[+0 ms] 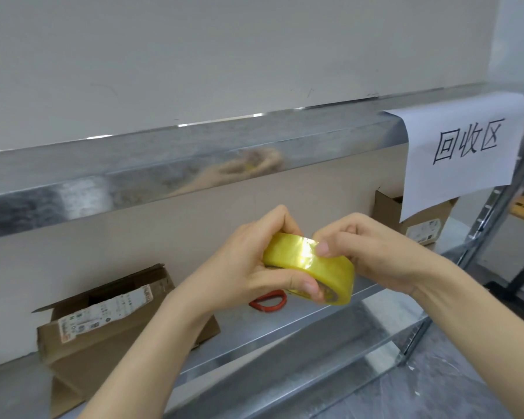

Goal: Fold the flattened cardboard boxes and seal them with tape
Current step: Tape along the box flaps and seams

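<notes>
Gripping the tape roll (309, 264) in the left hand (248, 267) above the shelf (300, 331), a person pinches at its loose end with the right hand (375, 252), while the left box (109, 322) lies open-flapped, apparently not yet sealed.

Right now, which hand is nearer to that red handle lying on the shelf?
Left. The left hand, gripping the tape roll, sits just above the red handle; the right hand pinches the roll further to the right.

The round yellow tape roll (309, 261) I hold is glossy, translucent plastic; the grey shelf (285, 334) is shiny mottled metal, the brown box (103, 343) matt cardboard.
</notes>
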Available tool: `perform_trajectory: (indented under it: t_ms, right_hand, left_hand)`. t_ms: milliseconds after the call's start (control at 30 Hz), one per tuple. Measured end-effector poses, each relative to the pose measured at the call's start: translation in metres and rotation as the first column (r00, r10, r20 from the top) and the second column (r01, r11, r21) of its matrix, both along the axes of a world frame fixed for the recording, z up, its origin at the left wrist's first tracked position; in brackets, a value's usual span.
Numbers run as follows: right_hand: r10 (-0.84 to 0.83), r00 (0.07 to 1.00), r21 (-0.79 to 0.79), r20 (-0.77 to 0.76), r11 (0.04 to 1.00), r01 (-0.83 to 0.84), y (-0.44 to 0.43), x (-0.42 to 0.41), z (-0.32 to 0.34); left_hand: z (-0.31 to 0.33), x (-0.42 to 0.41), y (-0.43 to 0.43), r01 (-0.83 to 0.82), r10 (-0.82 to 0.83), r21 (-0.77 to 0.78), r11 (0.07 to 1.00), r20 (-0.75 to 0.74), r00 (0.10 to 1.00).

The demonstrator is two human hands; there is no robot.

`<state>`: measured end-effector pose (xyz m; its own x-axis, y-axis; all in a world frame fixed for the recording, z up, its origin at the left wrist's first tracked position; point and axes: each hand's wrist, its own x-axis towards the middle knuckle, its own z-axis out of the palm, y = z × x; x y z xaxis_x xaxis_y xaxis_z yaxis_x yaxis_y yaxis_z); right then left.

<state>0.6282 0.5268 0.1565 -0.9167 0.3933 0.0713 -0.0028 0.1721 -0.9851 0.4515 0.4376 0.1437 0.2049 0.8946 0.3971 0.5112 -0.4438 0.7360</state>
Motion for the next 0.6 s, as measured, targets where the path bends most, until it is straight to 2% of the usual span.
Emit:
perform_trajectory:
  t_ms: [67,200,367,600]
  right_hand:
    - [-0.025,1.0,-0.037,-0.018,0.999,0.024,0.002,-0.001,-0.002]
    - [-0.082,0.996,-0.029,0.042,0.996,0.083,0.005,-0.002,-0.004]
    - [0.026,0.999,-0.106,0.047,0.994,-0.021,-0.001,-0.001,0.0]
    - [0.062,0.994,-0.144,0.09,0.988,-0.048,-0.011,-0.001,0.002]
  left_hand:
    - [0.003,0.0,0.0,0.03,-0.03,-0.005,1.0,0.021,0.999]
    - [0.01,0.001,-0.002,0.044,-0.045,-0.011,0.999,-0.032,0.998]
    - [0.01,-0.001,-0.002,0.089,-0.091,-0.112,0.99,-0.007,0.996]
    - [0.016,-0.001,-0.003,0.102,-0.12,-0.135,0.986,-0.134,0.984]
